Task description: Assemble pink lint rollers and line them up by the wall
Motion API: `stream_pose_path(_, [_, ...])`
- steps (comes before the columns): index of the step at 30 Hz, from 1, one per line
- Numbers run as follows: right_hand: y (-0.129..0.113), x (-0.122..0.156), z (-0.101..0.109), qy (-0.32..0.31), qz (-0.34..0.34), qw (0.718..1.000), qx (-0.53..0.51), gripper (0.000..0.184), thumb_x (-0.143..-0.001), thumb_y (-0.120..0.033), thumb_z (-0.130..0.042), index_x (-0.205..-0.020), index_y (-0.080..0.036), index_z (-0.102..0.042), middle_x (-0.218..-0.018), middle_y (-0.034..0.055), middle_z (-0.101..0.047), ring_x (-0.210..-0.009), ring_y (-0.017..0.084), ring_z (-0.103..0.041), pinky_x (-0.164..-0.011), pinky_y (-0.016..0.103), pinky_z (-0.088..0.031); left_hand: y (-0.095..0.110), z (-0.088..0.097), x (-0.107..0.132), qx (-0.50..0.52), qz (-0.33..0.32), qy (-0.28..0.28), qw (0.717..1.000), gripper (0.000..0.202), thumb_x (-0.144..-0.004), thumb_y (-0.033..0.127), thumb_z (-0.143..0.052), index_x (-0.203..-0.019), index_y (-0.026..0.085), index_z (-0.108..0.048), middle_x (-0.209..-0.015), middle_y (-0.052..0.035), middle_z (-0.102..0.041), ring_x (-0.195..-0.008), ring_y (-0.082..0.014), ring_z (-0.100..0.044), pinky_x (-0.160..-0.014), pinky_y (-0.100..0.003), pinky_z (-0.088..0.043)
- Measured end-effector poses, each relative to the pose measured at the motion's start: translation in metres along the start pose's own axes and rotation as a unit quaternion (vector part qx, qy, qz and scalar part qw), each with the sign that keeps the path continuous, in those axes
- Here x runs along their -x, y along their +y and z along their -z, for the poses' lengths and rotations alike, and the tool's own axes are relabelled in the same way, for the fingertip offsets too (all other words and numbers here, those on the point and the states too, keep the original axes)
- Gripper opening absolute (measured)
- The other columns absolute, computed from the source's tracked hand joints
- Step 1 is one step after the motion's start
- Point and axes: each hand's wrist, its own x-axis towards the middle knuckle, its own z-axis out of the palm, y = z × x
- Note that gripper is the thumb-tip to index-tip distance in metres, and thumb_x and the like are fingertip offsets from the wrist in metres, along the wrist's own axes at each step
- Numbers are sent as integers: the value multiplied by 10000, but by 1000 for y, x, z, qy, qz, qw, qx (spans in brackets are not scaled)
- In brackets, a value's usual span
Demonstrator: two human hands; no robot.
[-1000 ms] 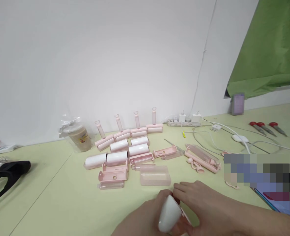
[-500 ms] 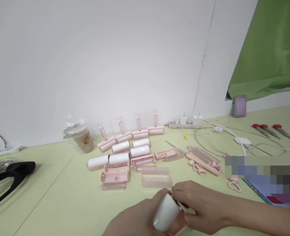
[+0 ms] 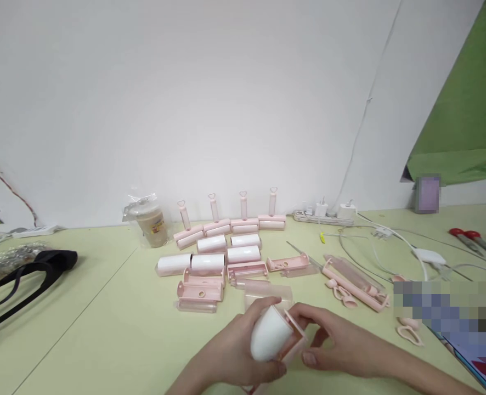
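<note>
My left hand [image 3: 230, 356] is wrapped round a white lint roll [image 3: 270, 332] that sits in a pink plastic holder [image 3: 293, 336], low in the middle of the view. My right hand [image 3: 342, 345] grips the pink holder from the right, fingers curled against its end. Just behind my hands lies a clear pink cover [image 3: 267, 292]. Farther back are several white rolls [image 3: 208, 263], open pink holders [image 3: 202, 288] and a row of finished pink rollers [image 3: 243, 222] with upright heart-topped handles.
On the pale green table: a bagged cup [image 3: 150, 222], a black strap [image 3: 29, 274] at left, a power strip [image 3: 323, 215] with white cables [image 3: 391, 241], red-handled screwdrivers [image 3: 471, 238] at right, loose pink parts [image 3: 354, 282]. White wall behind, green sheet [image 3: 469, 120] upper right.
The view has shifted left and up. My hands have lifted the roll and holder slightly and turned it; my right fingers have moved from on top to the holder's right end.
</note>
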Motion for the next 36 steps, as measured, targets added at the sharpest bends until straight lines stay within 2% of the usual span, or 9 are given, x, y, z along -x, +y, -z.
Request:
stream_pose_path(5, [20, -13, -36, 77, 73, 961, -255, 339, -733, -452, -608, -962, -208, -555, -853, 24, -603, -824, 203, -581, -706, 309, -454, -10, -18, -1, 34, -23, 47, 998, 725, -647, 213, -621, -1289, 302, -295, -1016, -48, -551, -863, -208, -555, -719, -302, -461])
stream_pose_path(10, [24, -11, -31, 186, 37, 952, -238, 322, -673, -474, -653, -833, -205, -579, -784, 35, -626, -788, 233, -594, -694, 342, -477, -9, -10, 2, 29, -56, 16, 998, 1053, -576, 266, -724, -1371, 294, -33, -1259, -74, -422, -1094, -262, -458, -896, -372, -405])
stream_pose_path(13, [25, -5, -6, 284, 16, 937, -201, 388, -684, -545, -598, -919, -238, -572, -895, 67, -655, -879, 268, -595, -760, 385, -482, -17, 0, -7, -90, -127, 91, 984, 729, -742, 263, -570, -1356, 264, -177, -1339, -72, -353, -1257, -265, -261, -1028, -430, -246])
stream_pose_path(18, [20, -7, 26, 359, 16, 922, -141, 465, -685, -620, -545, -994, -276, -595, -990, 72, -666, -883, 276, -608, -727, 371, -506, -41, -1, -27, -229, -98, 162, 955, 278, -818, 330, -487, -1056, 195, -540, -1382, -131, -302, -1302, -323, -143, -1023, -531, -183])
stream_pose_path(21, [5, -14, 28, 345, 25, 937, -46, 431, -684, -587, -576, -961, -262, -637, -1033, 66, -657, -925, 280, -594, -723, 351, -507, -48, -8, -28, -170, -106, 150, 968, 125, -793, 277, -534, -900, 213, -542, -1255, -108, -421, -1239, -298, -283, -987, -485, -276])
stream_pose_path(24, [-11, -24, 21, 265, 76, 959, 74, 382, -739, -506, -574, -1020, -252, -628, -1049, 59, -647, -975, 257, -570, -775, 337, -482, -50, -15, -25, 10, -74, 105, 992, 496, -684, 268, -664, -1082, 225, -372, -1118, -82, -483, -1091, -243, -453, -899, -398, -391])
stream_pose_path(27, [-16, -33, 12, 185, 129, 945, 236, 327, -809, -430, -527, -1058, -237, -616, -911, 64, -660, -845, 228, -593, -700, 331, -467, -52, -20, -25, 145, -55, 61, 986, 728, -616, 227, -719, -1156, 205, -231, -1126, -92, -486, -1080, -219, -469, -893, -356, -398])
stream_pose_path(30, [-9, -37, 3, 141, 145, 919, 338, 286, -845, -369, -495, -1077, -245, -607, -829, 56, -642, -750, 206, -587, -630, 310, -444, -51, -19, -27, 169, -50, 44, 983, 705, -605, 209, -721, -1142, 199, -264, -1137, -88, -475, -1087, -220, -456, -894, -345, -386])
stream_pose_path(36, [6, -34, -21, 157, 147, 926, 312, 294, -812, -303, -545, -1100, -268, -588, -965, 80, -594, -856, 219, -561, -683, 324, -463, -48, -16, -28, 132, -40, 39, 990, 567, -627, 249, -702, -1076, 197, -359, -1086, -56, -467, -990, -213, -486, -808, -317, -406])
